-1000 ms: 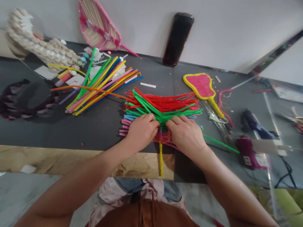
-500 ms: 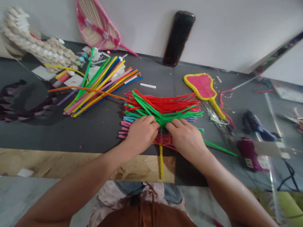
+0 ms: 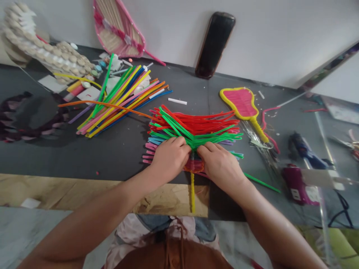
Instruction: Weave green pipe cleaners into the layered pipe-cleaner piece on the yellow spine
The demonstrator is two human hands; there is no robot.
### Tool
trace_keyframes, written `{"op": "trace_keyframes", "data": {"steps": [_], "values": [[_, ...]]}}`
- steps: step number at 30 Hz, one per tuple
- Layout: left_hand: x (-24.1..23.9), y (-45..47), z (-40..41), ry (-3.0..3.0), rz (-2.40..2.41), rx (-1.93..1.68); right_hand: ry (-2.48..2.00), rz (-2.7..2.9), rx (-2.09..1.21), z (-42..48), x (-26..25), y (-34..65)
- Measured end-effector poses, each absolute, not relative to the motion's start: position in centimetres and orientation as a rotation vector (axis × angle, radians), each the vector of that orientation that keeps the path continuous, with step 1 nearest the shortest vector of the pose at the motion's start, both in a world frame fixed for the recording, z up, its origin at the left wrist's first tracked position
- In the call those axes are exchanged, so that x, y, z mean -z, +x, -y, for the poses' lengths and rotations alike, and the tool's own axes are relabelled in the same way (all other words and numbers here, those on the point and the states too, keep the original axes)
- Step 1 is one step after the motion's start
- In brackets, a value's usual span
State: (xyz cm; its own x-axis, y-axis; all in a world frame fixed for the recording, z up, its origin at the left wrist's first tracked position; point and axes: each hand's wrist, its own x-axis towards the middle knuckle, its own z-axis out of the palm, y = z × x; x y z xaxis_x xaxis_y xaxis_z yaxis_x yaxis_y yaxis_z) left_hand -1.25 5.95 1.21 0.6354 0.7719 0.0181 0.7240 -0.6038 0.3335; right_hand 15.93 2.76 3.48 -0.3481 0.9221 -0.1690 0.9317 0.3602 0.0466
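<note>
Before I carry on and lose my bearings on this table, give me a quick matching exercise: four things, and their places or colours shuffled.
1. Phone
2. Yellow stem
3. Paddle-shaped piece
4. Loose stem bundle

A. Pink inside, yellow round the edge
B. Mixed colours, left of the craft piece
C. Propped against the pale wall
D. Crosses the brown strip, on the near side of the craft piece

Pairs: 1-C, 2-D, 3-A, 4-B
</note>
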Motion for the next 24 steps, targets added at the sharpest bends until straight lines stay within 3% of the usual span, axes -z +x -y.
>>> {"op": "trace_keyframes", "data": {"steps": [15, 24], "values": [[-1.3, -1.1, -5.8, 2.547, -1.236, -0.269, 1.856, -2.501, 0.292, -3.0, -2.0, 16.3], [-1.5, -0.6, -5.7, 2.518, -1.323, -0.215, 1.865, -2.537, 0.204, -2.8, -1.5, 16.3]]}}
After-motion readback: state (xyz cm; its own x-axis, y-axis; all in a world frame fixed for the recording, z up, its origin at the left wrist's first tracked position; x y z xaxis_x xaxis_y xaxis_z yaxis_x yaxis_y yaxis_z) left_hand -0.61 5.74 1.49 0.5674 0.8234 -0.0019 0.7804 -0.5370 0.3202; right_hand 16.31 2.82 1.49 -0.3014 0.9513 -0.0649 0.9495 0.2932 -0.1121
